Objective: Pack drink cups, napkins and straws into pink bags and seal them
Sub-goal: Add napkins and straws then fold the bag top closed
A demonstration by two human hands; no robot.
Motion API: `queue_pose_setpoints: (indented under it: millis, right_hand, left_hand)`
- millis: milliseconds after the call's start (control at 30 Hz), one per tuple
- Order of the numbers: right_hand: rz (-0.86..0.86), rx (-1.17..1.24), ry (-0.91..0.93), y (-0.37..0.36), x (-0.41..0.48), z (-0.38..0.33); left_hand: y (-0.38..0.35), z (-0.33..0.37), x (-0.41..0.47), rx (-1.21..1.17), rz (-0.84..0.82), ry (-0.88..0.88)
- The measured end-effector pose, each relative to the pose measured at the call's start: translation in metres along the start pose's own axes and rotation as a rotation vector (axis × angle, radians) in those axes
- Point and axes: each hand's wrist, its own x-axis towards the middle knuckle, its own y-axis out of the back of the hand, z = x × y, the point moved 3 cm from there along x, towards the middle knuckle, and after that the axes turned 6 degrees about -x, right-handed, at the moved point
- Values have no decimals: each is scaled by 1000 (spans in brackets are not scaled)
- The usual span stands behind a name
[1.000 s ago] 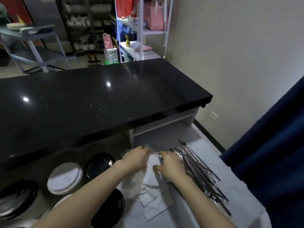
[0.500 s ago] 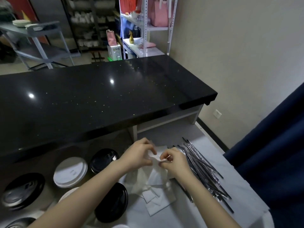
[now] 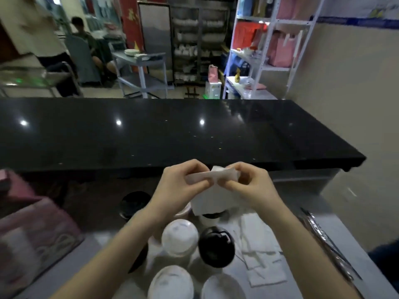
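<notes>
Two hands are closed on one white napkin [image 3: 212,180], which is held in the air above the cups and in front of the black counter [image 3: 172,134]. The left hand [image 3: 179,186] pinches the napkin's left end between thumb and forefinger, and the right hand [image 3: 248,186] pinches the right end in the same manner; the remaining fingers are curled and hold nothing. The napkin's upper edge is stretched between the two pinches, so its long axis runs left to right across the view, with the right end slightly higher. The rest of the sheet hangs down below the fingers, toward the cups. The napkin is judged to be very light, soft and limp, with no stiffness of its own; it is likely to tear or crease if pulled hard, so a gentle pinch at the edges or corners is judged sufficient. Whether one sheet or several are held cannot be told. Below the hands stand lidded drink cups, among them a white-lidded cup [image 3: 180,237] and, just beside it, a black-lidded cup [image 3: 217,247]. More napkins [image 3: 262,255] lie flat on the pale worktop [image 3: 311,277] to the right of the cups. Wrapped straws [image 3: 328,244] lie further right, their lengths running away from the viewer. A pink bag [image 3: 32,238] rests at the left, blurred.
</notes>
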Motion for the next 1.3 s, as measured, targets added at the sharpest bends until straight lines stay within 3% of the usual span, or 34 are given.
queue_pose_setpoints:
  millis: [133,300,500,600,700,833,967,1100,1233,1300]
  right_hand:
    - [-145,-9,172,-89,23,-67]
    - [-282,-4,313,-211,38,-142]
    - [-321,-134,480,-338,45,-216]
    - [-321,-221,555,-384,44,-235]
    - [-403,-473,629,-416,43,-239]
    - [-609,-805,636,-439,39,-233]
    - [-858,-879,508,-458,35,-219]
    - [-928,-860,413,-483,39,-204]
    - [-809,-946,384,-484,47,-180]
    - [-786,-867,394,-476,48,-175]
  left_hand:
    - [123,5,-50,137,189,-8]
    - [270,1,-128,279,383,103]
    - [390,-39,-209,610,555,256]
    - [422,-67,-231,759,456,296]
    - [434,-94,-242,770,200,371]
    - [436,-117,-246,763,18,432]
    - [431,-121,-242,814,-110,477]
    - [428,-119,-240,838,-134,497]
    - [427,-119,-242,845,-105,482]
    - [425,-118,-242,832,-84,471]
